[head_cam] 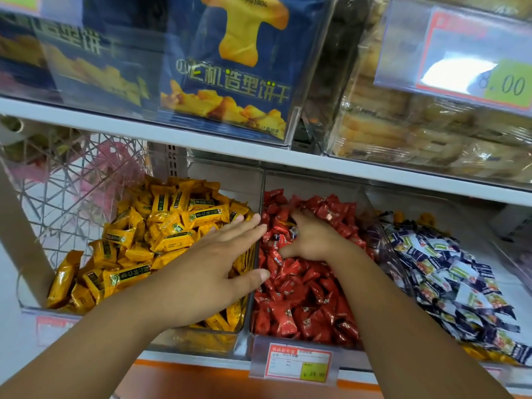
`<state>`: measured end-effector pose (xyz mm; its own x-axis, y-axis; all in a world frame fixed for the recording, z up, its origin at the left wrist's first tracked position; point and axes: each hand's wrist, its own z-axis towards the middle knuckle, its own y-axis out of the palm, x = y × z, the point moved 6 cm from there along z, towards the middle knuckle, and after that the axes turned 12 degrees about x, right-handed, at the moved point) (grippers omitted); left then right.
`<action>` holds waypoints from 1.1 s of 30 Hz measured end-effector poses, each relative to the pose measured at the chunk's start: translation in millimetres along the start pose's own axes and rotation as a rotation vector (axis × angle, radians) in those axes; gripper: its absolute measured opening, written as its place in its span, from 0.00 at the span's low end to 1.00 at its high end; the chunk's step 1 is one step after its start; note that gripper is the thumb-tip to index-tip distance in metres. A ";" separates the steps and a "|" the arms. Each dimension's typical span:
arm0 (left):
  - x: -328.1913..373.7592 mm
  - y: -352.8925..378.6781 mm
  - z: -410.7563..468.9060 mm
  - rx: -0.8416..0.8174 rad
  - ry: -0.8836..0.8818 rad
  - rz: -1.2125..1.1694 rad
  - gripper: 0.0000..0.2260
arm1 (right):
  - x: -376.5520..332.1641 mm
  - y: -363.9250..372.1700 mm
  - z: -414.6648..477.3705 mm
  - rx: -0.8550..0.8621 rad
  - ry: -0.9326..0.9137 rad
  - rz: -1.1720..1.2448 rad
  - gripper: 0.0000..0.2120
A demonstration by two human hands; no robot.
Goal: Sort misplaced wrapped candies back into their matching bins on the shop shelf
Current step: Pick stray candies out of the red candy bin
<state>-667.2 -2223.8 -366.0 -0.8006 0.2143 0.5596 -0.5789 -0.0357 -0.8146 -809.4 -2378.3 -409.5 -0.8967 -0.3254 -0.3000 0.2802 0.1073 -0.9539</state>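
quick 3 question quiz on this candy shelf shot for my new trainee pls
1. True or false: the left hand is stretched out flat, fingers straight, over the yellow candies.
2. The right hand digs its fingers into: A yellow candies B red candies C neither
3. What hangs on the front of the red bin?

Key: 1 true. 2 B. 3 a price tag.
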 end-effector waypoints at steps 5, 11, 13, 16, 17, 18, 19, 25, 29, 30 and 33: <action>1.1 1.2 1.7 -0.011 -0.007 0.009 0.33 | -4.6 3.2 9.7 -0.023 -0.015 0.072 0.44; 0.7 -0.2 3.1 -0.008 -0.018 -0.006 0.34 | -5.9 -5.2 4.7 0.057 -0.010 0.301 0.32; -0.1 -1.3 3.5 -0.004 -0.026 -0.012 0.33 | -9.9 -17.7 -2.5 0.081 -0.008 0.331 0.37; -0.2 -2.4 4.1 0.000 -0.029 -0.015 0.31 | -20.3 -44.5 -18.7 0.147 -0.065 0.320 0.33; -0.5 -2.7 4.3 0.000 -0.028 -0.014 0.31 | -24.0 -52.8 -25.7 0.173 -0.098 0.326 0.29; -0.7 -3.2 4.4 -0.001 -0.028 -0.012 0.31 | -26.8 -60.6 -34.1 0.199 -0.128 0.338 0.26; -1.1 -3.5 4.5 -0.001 -0.029 -0.012 0.31 | -28.6 -65.7 -42.7 0.219 -0.156 0.349 0.24; 0.6 -3.0 3.0 0.021 -0.035 -0.004 0.32 | -15.4 -49.8 -89.9 0.214 -0.211 0.254 0.25; 2.8 -0.9 -0.7 0.049 -0.039 -0.025 0.31 | -0.6 -46.3 -108.3 0.185 -0.107 0.310 0.31; 2.7 -1.3 -2.1 0.054 -0.042 -0.035 0.31 | 0.2 -49.6 -110.8 0.172 -0.091 0.323 0.32; 2.6 -2.4 -5.1 0.062 -0.037 -0.043 0.33 | 3.3 -62.0 -117.9 0.146 -0.044 0.401 0.29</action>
<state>-667.1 -2218.2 -363.4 -0.7791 0.1806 0.6004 -0.6208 -0.0883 -0.7790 -870.1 -2275.2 -350.7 -0.6920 -0.3252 -0.6445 0.6523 0.1006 -0.7513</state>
